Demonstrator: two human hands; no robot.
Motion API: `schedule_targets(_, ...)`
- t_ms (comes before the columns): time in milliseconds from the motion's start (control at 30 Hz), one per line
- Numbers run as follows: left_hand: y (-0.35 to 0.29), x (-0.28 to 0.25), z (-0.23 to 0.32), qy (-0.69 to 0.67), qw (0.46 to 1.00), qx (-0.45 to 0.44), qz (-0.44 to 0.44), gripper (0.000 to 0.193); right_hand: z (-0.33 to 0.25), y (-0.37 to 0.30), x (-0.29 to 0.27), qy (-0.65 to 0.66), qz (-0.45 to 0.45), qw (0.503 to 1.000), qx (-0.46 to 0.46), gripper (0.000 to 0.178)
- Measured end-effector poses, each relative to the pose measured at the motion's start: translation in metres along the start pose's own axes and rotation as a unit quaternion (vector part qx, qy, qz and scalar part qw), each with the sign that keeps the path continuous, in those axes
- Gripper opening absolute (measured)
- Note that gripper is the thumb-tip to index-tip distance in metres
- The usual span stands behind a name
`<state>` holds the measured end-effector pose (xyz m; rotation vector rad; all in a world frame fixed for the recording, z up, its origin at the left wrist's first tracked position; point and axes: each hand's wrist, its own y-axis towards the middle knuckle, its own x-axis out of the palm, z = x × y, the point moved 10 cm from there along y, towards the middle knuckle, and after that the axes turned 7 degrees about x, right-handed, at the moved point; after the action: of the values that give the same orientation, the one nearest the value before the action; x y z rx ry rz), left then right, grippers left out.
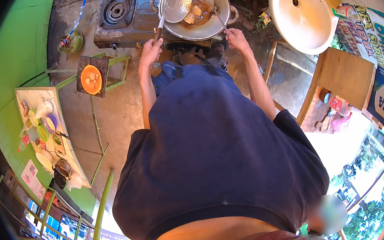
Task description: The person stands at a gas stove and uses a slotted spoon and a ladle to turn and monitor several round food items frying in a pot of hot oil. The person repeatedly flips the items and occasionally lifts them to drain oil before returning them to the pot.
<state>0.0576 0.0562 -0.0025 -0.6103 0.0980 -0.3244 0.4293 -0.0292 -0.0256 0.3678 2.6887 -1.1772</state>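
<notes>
My left hand [149,52] is closed round the dark handle of a perforated skimmer [176,2]. The skimmer's round metal bowl hangs over the left side of a wide wok [192,35]. Brownish oil lies in the wok, with several golden-brown pieces of food [195,12] in it. On the wok's right, my right hand [238,39] grips the thin metal handle of a spatula-like utensil [220,19]. Its far end reaches in among the food, and its exact shape is hard to make out. The wok sits over the right side of a gas stove [144,18].
A bare burner [117,9] is left of the wok. Further left, an orange bowl [91,79] of pale pieces rests on a small stand, near a green gas cylinder [71,42]. A cluttered table [76,155] stands along the green wall. On the right is a cream washbasin [303,24].
</notes>
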Motion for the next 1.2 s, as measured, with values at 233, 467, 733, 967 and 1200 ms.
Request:
schedule_targets(233, 0.007, -0.006, 0.0, 0.116, 0.991, 0.04, 0.048, 0.033, -0.002, -0.014, -0.027, -0.143, 0.178, 0.967, -0.11, 0.03)
schedule_targets(467, 0.006, 0.001, -0.004, 0.07, 0.997, 0.009, 0.01, 0.039, 0.006, -0.015, -0.015, -0.098, 0.089, 0.99, -0.056, 0.03)
schedule_targets(733, 0.016, -0.01, 0.006, 0.14, 0.989, 0.028, 0.043, 0.042, 0.0, -0.012, -0.015, -0.166, 0.097, 0.979, -0.072, 0.03)
schedule_targets(967, 0.026, -0.022, 0.026, 0.248, 0.95, 0.159, 0.102, 0.041, 0.016, -0.003, -0.021, -0.086, 0.11, 0.988, -0.073, 0.028)
schedule_targets(1200, 0.021, -0.022, 0.022, 0.238, 0.965, 0.083, 0.072, 0.044, 0.012, -0.014, -0.001, 0.043, 0.013, 0.999, 0.005, 0.026)
